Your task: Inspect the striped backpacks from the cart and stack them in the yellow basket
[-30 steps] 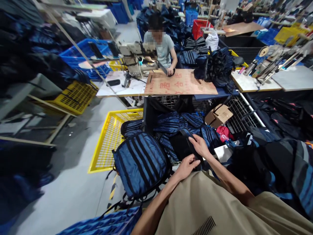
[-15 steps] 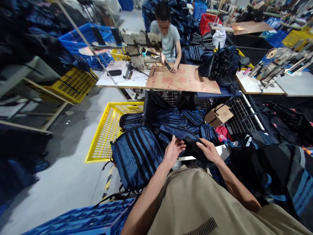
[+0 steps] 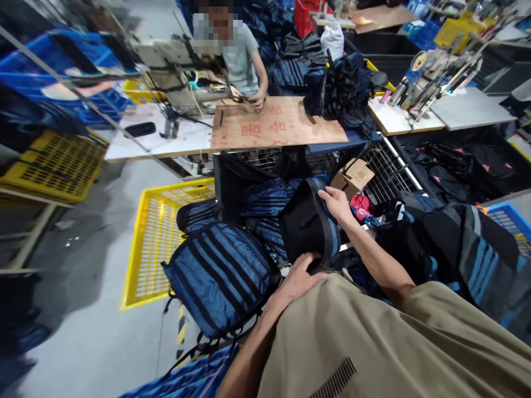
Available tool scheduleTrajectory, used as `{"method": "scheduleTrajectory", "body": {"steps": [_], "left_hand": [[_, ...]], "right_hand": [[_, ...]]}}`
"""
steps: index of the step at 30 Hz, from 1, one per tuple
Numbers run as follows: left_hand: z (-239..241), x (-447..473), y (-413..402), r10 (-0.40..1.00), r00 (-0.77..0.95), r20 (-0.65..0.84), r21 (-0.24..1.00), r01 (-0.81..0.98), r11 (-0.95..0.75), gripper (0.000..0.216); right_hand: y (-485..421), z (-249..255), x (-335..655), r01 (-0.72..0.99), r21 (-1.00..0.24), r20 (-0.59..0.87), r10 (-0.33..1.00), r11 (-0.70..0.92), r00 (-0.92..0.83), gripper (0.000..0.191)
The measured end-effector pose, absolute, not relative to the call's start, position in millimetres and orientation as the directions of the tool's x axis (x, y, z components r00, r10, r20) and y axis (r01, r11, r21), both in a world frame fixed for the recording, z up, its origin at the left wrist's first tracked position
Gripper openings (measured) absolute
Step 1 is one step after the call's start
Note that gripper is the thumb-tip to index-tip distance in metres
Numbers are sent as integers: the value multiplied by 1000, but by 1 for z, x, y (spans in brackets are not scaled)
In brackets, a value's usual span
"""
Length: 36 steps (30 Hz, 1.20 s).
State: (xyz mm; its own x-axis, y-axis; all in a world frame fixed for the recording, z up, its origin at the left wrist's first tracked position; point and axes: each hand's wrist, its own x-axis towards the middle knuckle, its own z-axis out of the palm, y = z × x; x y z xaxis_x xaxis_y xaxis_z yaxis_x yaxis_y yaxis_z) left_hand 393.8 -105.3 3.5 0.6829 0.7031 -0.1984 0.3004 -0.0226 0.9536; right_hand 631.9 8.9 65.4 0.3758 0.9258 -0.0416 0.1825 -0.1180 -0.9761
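Observation:
A bag piece (image 3: 302,221), with a black inner face and a blue edge strip, is held up in front of my body. My right hand (image 3: 338,205) is closed on its upper right edge, thumb and fingers pinching the blue strip. At its lower edge lies my left hand (image 3: 301,276), fingers bent against the black fabric; their tips are partly hidden. Left of it rests a blue backpack (image 3: 226,276) with black stripes. Behind the held piece are several striped blue bag pieces (image 3: 265,199).
A yellow crate (image 3: 143,249) stands on the floor at left, and a blue crate (image 3: 186,381) at the bottom. Across from me a person (image 3: 243,61) works at a sewing machine (image 3: 170,61) on a table (image 3: 282,124). A cardboard box (image 3: 357,174) and black-grey bags (image 3: 440,243) lie right.
The bag piece has been turned up, so its black face shows. My right hand has moved up along its edge, and my left hand down towards my body. The view has shifted right.

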Motion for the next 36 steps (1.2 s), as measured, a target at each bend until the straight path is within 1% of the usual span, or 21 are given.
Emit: {"method": "scheduleTrajectory", "body": {"steps": [2,4,7,9,11,13,16,18,20,22,27,30,33,36], "left_hand": [[1,402,-103,776,616,-137,947,312,-81,36],[0,408,-95,835,540,-102,943,319,-92,39],[7,406,-72,924,367,-107,949,314,-15,42],[14,399,-52,969,209,-133,969,235,83,42],[21,390,-33,979,88,-184,980,94,175,47],[27,382,-18,972,16,-233,971,-49,233,54],[36,374,-2,962,-74,-261,947,-212,241,54],[44,372,6,959,-118,-257,930,-301,212,50],[52,370,13,956,-142,-258,910,-368,192,48],[55,368,17,951,-158,-267,896,-404,185,50],[46,361,23,931,-197,-308,884,-420,204,55],[37,357,25,922,-188,-339,879,-413,239,54],[32,356,20,926,-115,-358,870,-400,287,56],[30,361,1,918,39,-395,870,-306,387,58]], "right_hand": [[19,66,630,147,-982,-60,930,-120,363,44],[25,66,625,54,-990,-103,939,-128,329,45],[23,68,615,-116,-986,-143,961,-118,238,58],[12,69,610,-134,-985,-127,982,-108,140,63],[-4,66,606,-55,-993,-105,994,-104,12,64],[-24,59,600,70,-992,-108,988,-101,-109,61],[-50,42,589,262,-962,-135,968,-76,-214,54],[-61,31,580,373,-927,-143,963,-49,-228,48],[-66,25,572,471,-881,-151,968,-40,-201,40],[-66,25,568,519,-853,-164,970,-49,-177,39],[-58,32,569,488,-872,-189,938,-25,-290,48],[-54,30,569,462,-886,-208,931,-48,-301,53],[-47,25,567,411,-906,-233,931,-103,-282,58],[-36,22,566,350,-917,-288,925,-191,-249,58]]}}
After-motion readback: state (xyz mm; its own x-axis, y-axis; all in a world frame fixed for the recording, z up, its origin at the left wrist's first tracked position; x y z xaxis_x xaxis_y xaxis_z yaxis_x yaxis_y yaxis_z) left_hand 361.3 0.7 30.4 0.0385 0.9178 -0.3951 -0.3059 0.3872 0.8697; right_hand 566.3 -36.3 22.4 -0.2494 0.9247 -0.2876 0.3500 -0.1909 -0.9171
